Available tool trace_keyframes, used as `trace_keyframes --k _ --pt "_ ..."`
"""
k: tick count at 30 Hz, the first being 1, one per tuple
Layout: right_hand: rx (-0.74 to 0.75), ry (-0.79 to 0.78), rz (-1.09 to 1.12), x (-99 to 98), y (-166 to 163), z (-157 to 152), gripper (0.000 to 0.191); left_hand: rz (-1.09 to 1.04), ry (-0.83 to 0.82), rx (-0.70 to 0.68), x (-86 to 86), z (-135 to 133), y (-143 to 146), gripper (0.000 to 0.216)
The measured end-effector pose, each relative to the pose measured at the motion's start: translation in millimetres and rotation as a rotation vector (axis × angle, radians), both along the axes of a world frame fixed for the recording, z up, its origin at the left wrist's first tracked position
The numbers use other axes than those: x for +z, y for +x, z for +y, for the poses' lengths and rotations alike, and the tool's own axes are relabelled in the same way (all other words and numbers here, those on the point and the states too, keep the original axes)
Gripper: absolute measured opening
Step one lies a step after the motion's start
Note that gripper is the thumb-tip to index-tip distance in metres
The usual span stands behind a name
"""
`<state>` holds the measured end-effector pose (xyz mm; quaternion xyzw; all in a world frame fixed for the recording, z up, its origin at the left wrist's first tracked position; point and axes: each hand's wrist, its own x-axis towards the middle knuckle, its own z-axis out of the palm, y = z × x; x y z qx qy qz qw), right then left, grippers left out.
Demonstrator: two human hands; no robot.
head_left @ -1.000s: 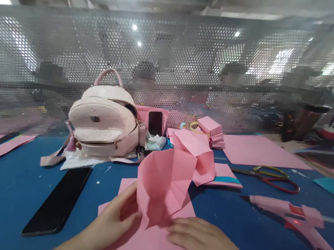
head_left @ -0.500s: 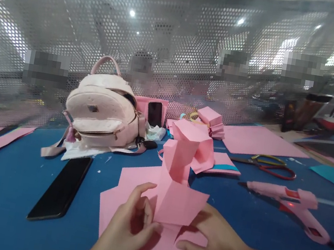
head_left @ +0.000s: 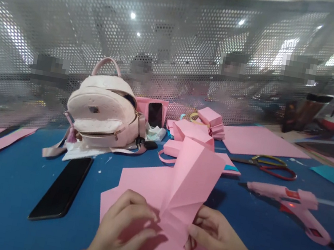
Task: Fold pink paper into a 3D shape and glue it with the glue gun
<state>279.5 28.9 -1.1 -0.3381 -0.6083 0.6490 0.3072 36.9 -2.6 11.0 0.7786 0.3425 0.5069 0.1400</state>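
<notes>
A creased pink paper piece [head_left: 190, 184] stands up from the blue table [head_left: 16, 185], held at its lower end by both hands. My left hand [head_left: 123, 231] curls its fingers onto the paper's lower left edge. My right hand [head_left: 215, 237] pinches the lower right edge. Beneath them lies a flat pink sheet [head_left: 140, 184].
A black phone [head_left: 62, 188] lies to the left, with a pale pink backpack [head_left: 104, 114] behind it. A pink glue gun [head_left: 294, 206] and scissors [head_left: 268, 167] lie to the right. More folded pink paper [head_left: 194, 134] sits behind. Other people sit beyond a perforated metal screen [head_left: 179, 50].
The folded paper has been turned and opened out taller between my hands. Both hands shifted to grip its bottom edges; my right hand lifted off the flat sheet.
</notes>
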Motion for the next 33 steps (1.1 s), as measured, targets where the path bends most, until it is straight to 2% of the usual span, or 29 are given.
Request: trace_keyframes --k 5,10,15,21,26,30,33 --pt "0.042 -0.034 0.023 -7.1 -2.5 -4.4 0.050 0.091 0.099 -0.019 -3.8 -4.6 2.6 0.008" --pt "0.083 -0.072 0.086 -7.2 -5.3 -7.9 0.046 0.130 0.090 -0.050 -7.6 -5.4 3.0 0.014" --pt "0.197 -0.202 0.194 4.8 -9.6 -13.3 0.043 0.136 0.128 -0.048 -1.0 -5.2 1.7 0.003" --pt "0.359 -0.493 0.349 8.7 -5.0 -12.3 0.038 0.143 0.183 -0.053 7.8 -3.6 0.8 0.007" --pt "0.422 -0.546 0.369 -2.1 1.0 -5.6 0.038 0.126 0.269 -0.034 15.6 -0.7 3.1 0.015" --pt "0.433 -0.531 0.370 -5.6 0.0 -3.8 0.041 0.138 0.360 -0.031 23.1 0.5 4.8 0.024" --pt "0.432 -0.519 0.364 -4.4 -1.9 -3.5 0.042 0.160 0.334 -0.062 24.9 0.5 4.1 0.024"
